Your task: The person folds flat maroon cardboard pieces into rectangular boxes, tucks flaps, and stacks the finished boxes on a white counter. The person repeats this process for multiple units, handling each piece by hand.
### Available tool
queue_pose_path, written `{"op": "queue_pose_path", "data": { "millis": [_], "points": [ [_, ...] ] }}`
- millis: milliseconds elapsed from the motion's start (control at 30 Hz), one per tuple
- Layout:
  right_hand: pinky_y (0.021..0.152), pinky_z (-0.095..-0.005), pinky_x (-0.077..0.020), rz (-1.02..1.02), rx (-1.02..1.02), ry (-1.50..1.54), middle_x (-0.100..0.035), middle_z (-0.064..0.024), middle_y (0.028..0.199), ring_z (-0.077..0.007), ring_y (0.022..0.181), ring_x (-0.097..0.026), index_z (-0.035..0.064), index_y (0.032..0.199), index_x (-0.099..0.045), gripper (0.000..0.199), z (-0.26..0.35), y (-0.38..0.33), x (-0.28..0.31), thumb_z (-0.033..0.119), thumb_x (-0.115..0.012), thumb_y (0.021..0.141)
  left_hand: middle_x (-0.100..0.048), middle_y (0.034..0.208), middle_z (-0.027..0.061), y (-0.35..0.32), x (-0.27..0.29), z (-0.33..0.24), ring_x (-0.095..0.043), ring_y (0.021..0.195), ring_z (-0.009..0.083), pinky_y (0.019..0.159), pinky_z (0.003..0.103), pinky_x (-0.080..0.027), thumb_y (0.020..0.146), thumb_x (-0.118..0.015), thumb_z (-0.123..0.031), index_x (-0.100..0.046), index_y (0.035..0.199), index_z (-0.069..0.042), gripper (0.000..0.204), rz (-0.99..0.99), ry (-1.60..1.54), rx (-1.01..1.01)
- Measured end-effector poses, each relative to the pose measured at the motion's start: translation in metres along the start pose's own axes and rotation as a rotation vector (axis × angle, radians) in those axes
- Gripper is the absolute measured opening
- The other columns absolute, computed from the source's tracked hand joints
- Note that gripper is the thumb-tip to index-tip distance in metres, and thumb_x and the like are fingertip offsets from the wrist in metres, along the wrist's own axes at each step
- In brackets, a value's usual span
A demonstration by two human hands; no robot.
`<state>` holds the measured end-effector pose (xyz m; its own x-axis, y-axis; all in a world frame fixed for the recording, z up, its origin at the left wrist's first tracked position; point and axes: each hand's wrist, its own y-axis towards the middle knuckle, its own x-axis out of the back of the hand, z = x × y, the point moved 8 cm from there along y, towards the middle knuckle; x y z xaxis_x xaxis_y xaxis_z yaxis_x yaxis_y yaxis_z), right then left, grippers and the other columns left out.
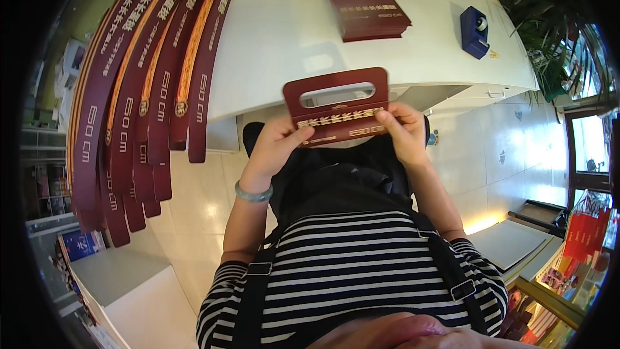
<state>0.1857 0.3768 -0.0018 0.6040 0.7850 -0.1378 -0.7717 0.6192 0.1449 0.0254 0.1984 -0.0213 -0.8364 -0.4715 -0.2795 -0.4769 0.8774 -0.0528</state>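
Observation:
Between my two hands I hold a maroon cardboard carrier (339, 116) with a cut-out handle slot at its top, in front of the table's near edge. My left hand (278, 139) grips its lower left side, thumb across the printed face; a pale bangle (253, 192) circles that wrist. At the right side my right hand (404, 130) pinches it, thumb on the face. The fingers behind the card are mostly hidden. Farther off on the white table (271, 32) lies a stack of matching flat maroon cards (368, 8).
Long maroon cardboard strips (139, 90) lie in an overlapping pile at the left, their ends hanging past the table edge. A dark blue tape dispenser (475, 32) sits at the right of the table. Beyond it are a leafy plant (549, 32) and tiled floor (478, 136).

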Motion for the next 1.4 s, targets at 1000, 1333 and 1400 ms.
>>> {"op": "queue_pose_path", "data": {
  "millis": [1000, 1333, 1400],
  "points": [
    [0.093, -0.0305, -0.0507, 0.195, 0.464, -0.331, -0.062, -0.0087, 0.111, -0.0181, 0.104, -0.061, -0.0001, 0.106, -0.06, 0.023, 0.044, 0.109, -0.067, 0.001, -0.074, 0.088, -0.03, 0.156, 0.0162, 0.016, 0.043, -0.057, -0.026, 0.148, 0.03, 0.12, 0.043, -0.027, 0.098, -0.066, -0.023, -0.019, 0.157, -0.005, 0.077, -0.284, 0.191, -0.52],
    [0.101, -0.0354, -0.0467, -0.064, 0.351, -0.596, -0.062, -0.0127, 0.121, -0.0276, 0.115, -0.059, 0.001, 0.12, -0.062, 0.037, -0.016, 0.107, -0.002, 0.0, -0.072, 0.085, -0.052, 0.137, 0.0182, -0.025, 0.133, -0.158, -0.05, 0.125, 0.035, 0.103, 0.047, -0.044, 0.083, -0.075, -0.019, -0.056, 0.132, 0.001, 0.057, -1.008, 1.865, -0.361],
    [0.102, -0.0379, -0.0479, -0.125, 0.371, -0.538, -0.056, -0.0126, 0.131, -0.0265, 0.123, -0.055, 0.0025, 0.131, -0.058, 0.045, -0.018, 0.098, 0.007, -0.002, -0.068, 0.087, -0.054, 0.135, 0.0185, -0.009, 0.141, -0.165, -0.05, 0.125, 0.0351, 0.105, 0.047, -0.043, 0.085, -0.073, -0.02, -0.056, 0.134, 0.001, 0.056, -0.884, 1.748, -0.286]
  ]
}}
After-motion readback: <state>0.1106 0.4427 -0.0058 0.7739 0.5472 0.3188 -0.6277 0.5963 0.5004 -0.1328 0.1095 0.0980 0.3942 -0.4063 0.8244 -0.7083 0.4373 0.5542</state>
